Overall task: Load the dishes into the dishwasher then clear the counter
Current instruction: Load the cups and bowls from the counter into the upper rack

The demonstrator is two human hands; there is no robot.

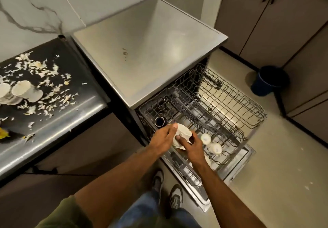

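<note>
Dark counter (53, 107) at left bears scraps and 2 pale cups (23, 91). Above the pulled-out dishwasher rack (230, 107), left hand (164, 139) and right hand (190, 145) curl fingers round a tilted white cup (183, 133); its mouth's direction and any writing cannot be made out.

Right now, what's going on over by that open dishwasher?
A person is loading the dishwasher. Their left hand and right hand together hold a white dish over the pulled-out upper rack. Two white cups sit upside down in that rack, and a dark cup lies at its left end. On the counter to the left, more white cups stand among scattered peelings, not yet cleared.
</note>
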